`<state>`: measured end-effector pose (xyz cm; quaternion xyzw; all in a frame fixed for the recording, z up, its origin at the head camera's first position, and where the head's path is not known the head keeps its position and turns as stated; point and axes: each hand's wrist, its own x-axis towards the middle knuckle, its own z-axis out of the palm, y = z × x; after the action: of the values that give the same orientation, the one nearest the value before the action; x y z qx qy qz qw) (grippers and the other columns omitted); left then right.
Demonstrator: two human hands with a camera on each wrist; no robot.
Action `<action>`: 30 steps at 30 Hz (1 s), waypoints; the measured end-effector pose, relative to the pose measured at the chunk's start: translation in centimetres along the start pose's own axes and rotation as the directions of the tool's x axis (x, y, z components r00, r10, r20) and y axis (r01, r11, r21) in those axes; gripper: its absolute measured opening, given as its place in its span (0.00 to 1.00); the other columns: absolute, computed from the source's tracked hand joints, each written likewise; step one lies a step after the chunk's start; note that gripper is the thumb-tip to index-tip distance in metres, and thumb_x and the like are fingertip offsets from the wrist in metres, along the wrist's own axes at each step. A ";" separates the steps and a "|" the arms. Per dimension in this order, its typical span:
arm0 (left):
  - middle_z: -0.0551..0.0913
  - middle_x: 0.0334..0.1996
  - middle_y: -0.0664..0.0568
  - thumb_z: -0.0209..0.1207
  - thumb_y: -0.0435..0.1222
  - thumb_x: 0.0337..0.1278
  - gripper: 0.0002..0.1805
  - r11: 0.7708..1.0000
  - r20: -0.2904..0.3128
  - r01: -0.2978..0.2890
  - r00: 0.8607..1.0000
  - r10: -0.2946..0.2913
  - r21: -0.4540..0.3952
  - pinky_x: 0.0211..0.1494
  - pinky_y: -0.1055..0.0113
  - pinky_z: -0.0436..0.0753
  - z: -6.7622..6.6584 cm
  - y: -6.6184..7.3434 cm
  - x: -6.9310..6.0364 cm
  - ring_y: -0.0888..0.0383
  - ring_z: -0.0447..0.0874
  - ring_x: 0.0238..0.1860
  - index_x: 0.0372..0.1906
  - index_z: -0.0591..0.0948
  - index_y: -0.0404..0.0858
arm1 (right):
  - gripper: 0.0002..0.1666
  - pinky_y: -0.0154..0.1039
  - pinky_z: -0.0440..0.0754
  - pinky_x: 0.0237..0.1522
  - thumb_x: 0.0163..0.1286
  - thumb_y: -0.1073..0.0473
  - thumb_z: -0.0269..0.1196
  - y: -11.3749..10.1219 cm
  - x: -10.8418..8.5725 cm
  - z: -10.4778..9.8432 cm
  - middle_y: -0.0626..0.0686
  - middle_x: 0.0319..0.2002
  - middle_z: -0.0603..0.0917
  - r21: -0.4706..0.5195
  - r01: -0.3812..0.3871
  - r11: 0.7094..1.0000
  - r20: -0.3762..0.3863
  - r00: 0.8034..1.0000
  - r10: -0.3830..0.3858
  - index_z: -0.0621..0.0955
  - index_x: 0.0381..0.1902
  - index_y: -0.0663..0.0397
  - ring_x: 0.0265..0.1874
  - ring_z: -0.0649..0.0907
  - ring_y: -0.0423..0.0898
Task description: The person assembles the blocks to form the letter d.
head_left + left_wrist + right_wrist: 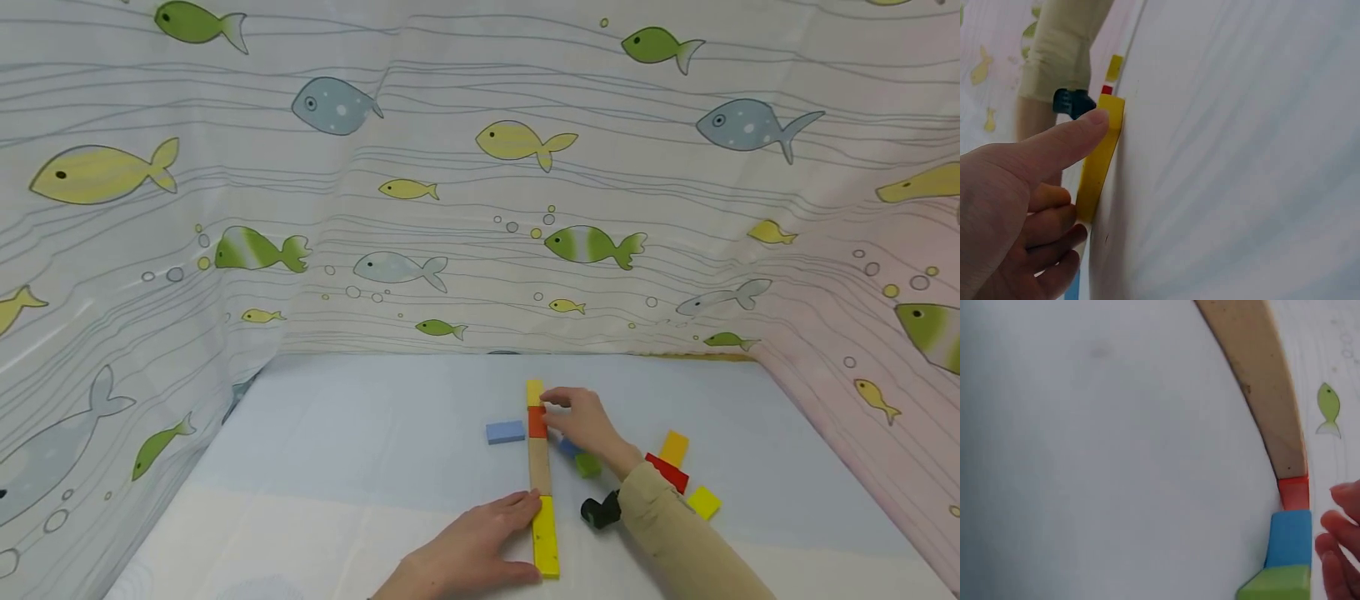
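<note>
A row of blocks runs away from me in the head view: a long yellow block (546, 542), a plain wooden block (539, 467), a red block (537, 423) and a small yellow block (534, 392) at the far end. My left hand (480, 542) rests along the left side of the long yellow block, thumb near its near end and fingertips by its far end. In the left wrist view the thumb touches that yellow block (1099, 162). My right hand (588, 423) is beside the red and far yellow blocks, fingers loosely bent, no block visible in its grasp.
A light blue block (506, 432) lies left of the row. Under the right hand are a blue block (1290, 537) and a green block (588, 465). Orange (674, 448), red (667, 472) and yellow (703, 502) blocks lie right. A fish-patterned curtain (465, 208) surrounds the table.
</note>
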<state>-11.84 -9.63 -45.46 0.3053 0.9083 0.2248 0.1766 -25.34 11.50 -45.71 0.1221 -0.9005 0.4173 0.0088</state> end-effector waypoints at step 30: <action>0.66 0.74 0.65 0.63 0.64 0.54 0.45 0.999 0.008 0.027 1.000 -0.027 -0.020 0.71 0.58 0.74 0.2 -0.1 0.2 0.62 0.67 0.72 0.76 0.65 0.54 | 0.21 0.51 0.83 0.57 0.67 0.61 0.68 2.3 -2.9 -2.5 0.55 0.53 0.87 0.036 -0.012 0.999 -0.021 1.000 0.013 0.83 0.58 0.55 0.53 0.85 0.54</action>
<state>-11.95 -9.46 -45.73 0.2919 0.9094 0.2304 0.1862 -23.24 15.43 -46.20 0.1124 -0.8934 0.4347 0.0135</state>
